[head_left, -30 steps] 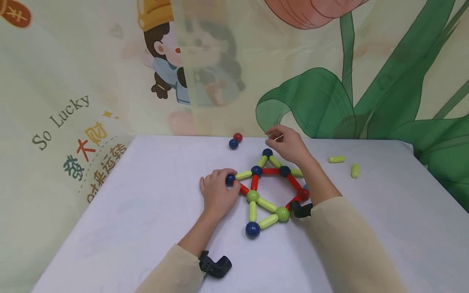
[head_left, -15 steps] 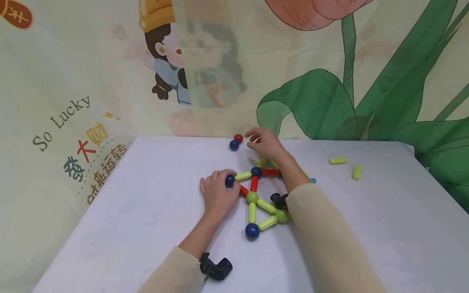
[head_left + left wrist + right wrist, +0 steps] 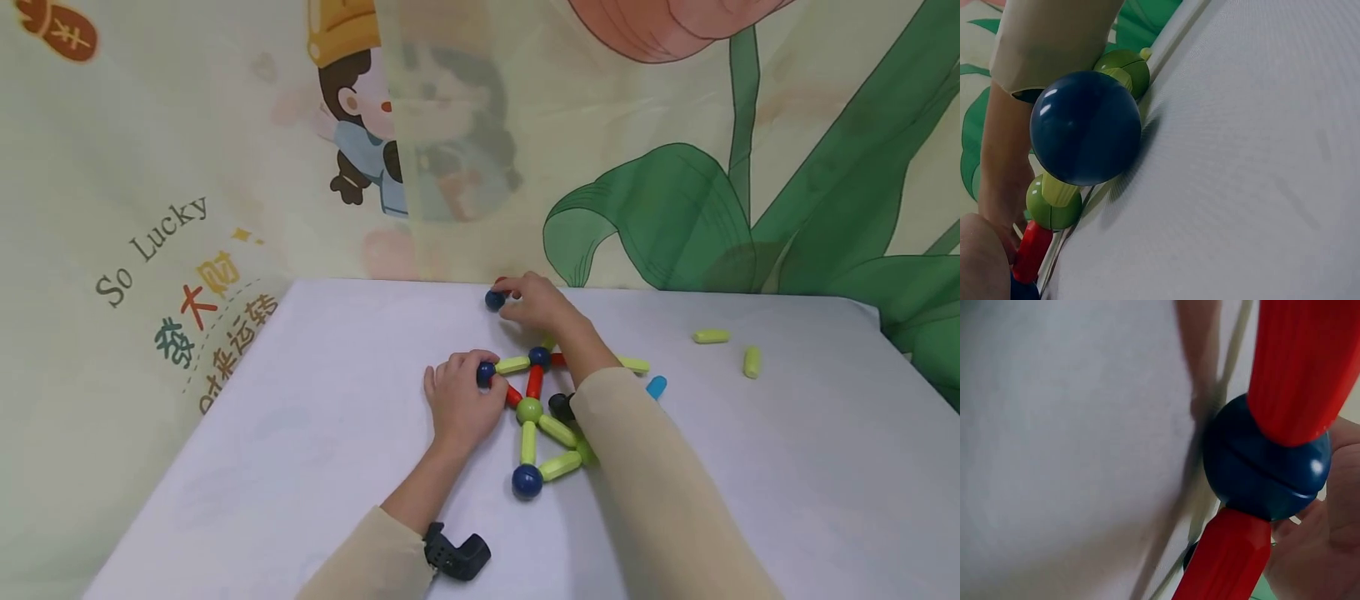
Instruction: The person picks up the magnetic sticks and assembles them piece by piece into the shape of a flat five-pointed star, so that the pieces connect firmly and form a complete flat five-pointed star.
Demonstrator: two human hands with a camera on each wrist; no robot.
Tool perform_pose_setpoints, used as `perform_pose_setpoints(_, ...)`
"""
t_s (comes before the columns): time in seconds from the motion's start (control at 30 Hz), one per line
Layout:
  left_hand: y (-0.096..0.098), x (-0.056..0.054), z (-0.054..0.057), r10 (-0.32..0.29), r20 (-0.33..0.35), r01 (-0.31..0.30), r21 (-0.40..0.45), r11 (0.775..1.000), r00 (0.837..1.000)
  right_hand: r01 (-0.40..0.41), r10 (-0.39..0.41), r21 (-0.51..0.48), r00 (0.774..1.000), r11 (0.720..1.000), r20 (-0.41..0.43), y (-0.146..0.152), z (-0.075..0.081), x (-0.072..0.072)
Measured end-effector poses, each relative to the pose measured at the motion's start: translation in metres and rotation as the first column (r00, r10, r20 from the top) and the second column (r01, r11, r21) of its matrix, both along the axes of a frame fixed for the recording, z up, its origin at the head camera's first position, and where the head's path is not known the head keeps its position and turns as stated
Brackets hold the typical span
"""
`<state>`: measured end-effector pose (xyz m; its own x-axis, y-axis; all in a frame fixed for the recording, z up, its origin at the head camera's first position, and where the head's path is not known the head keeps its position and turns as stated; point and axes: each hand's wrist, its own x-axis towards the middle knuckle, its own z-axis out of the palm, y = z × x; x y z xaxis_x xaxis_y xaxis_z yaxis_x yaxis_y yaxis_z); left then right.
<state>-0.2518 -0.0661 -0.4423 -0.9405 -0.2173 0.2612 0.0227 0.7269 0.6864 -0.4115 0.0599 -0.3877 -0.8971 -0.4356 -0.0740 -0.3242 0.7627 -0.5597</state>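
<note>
My left hand [image 3: 462,398] pinches a dark blue ball [image 3: 486,373] at the left corner of a flat structure of magnetic rods and balls on the table. Green rods [image 3: 528,442], red rods [image 3: 535,382] and a green ball [image 3: 529,410] join up there; a blue ball [image 3: 1085,128] looms large in the left wrist view. My right hand [image 3: 542,302] reaches over the structure to a loose blue ball [image 3: 495,299] and a red ball [image 3: 500,282] behind it. Its curved fingers partly cover the red one, and I cannot tell whether they grip it. The right forearm hides the structure's right side.
Two loose green rods [image 3: 711,336] lie on the white cloth [image 3: 315,467] at the right. A blue rod [image 3: 656,387] pokes out beside the right sleeve [image 3: 637,450]. The printed backdrop [image 3: 255,150] rises behind the table's far edge.
My right hand has moved left from above the structure's far tip and come down at the loose balls. My left hand keeps its hold. The head view has shifted slightly.
</note>
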Motion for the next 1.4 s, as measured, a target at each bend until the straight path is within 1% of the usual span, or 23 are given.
perform_pose_setpoints(0.1,0.003,-0.001,0.001,-0.007,-0.004,0.007,0.006,1.0,1.0,0.032,-0.032,-0.002,0.999,0.999,-0.028,0.003,0.001,-0.001)
perform_pose_setpoints(0.2,0.005,-0.001,0.003,-0.003,-0.007,0.003,0.006,1.0,1.0,0.042,-0.042,-0.008,0.998,0.999,-0.041,0.005,0.001,-0.002)
perform_pose_setpoints(0.27,0.006,-0.001,0.003,0.0,-0.004,0.001,0.007,1.0,1.0,0.04,-0.04,0.0,0.999,0.999,-0.02,0.005,0.0,-0.002)
perform_pose_setpoints(0.33,0.006,0.0,0.003,0.001,0.0,-0.001,0.008,1.0,1.0,0.049,-0.049,0.01,0.999,0.999,0.018,0.006,-0.001,-0.002)
perform_pose_setpoints(0.4,0.005,0.0,0.003,0.001,0.002,-0.001,0.008,1.0,1.0,0.074,-0.075,0.009,0.996,0.997,0.052,0.006,-0.002,-0.001)
perform_pose_setpoints(0.5,0.005,0.0,0.002,0.003,0.004,-0.004,0.008,1.0,1.0,0.104,-0.103,-0.008,0.992,0.995,0.078,0.009,-0.003,0.002)
perform_pose_setpoints(0.83,0.006,0.001,0.002,0.005,0.017,-0.005,0.009,1.0,1.0,0.118,-0.11,-0.127,0.992,0.985,0.068,0.018,-0.005,0.006)
perform_pose_setpoints(0.93,0.006,0.001,0.002,0.005,0.019,-0.005,0.006,1.0,1.0,0.137,-0.124,-0.174,0.989,0.975,0.082,0.021,-0.005,0.007)
perform_pose_setpoints(1.0,0.007,0.001,0.002,0.004,0.02,-0.004,0.006,1.0,1.0,0.153,-0.134,-0.22,0.986,0.963,0.098,0.023,-0.005,0.008)
perform_pose_setpoints(1.13,0.007,0.002,0.002,0.002,0.023,-0.003,0.007,1.0,1.0,0.16,-0.135,-0.292,0.985,0.943,0.105,0.03,0.001,0.013)
perform_pose_setpoints(1.27,0.006,0.002,0.002,0.002,0.02,-0.002,0.003,1.0,1.0,0.14,-0.121,-0.319,0.989,0.937,0.08,0.036,0.01,0.017)
perform_pose_setpoints(1.4,0.003,0.002,0.001,0.005,0.013,-0.005,-0.002,1.0,1.0,0.116,-0.101,-0.361,0.993,0.925,0.061,0.039,0.019,0.018)
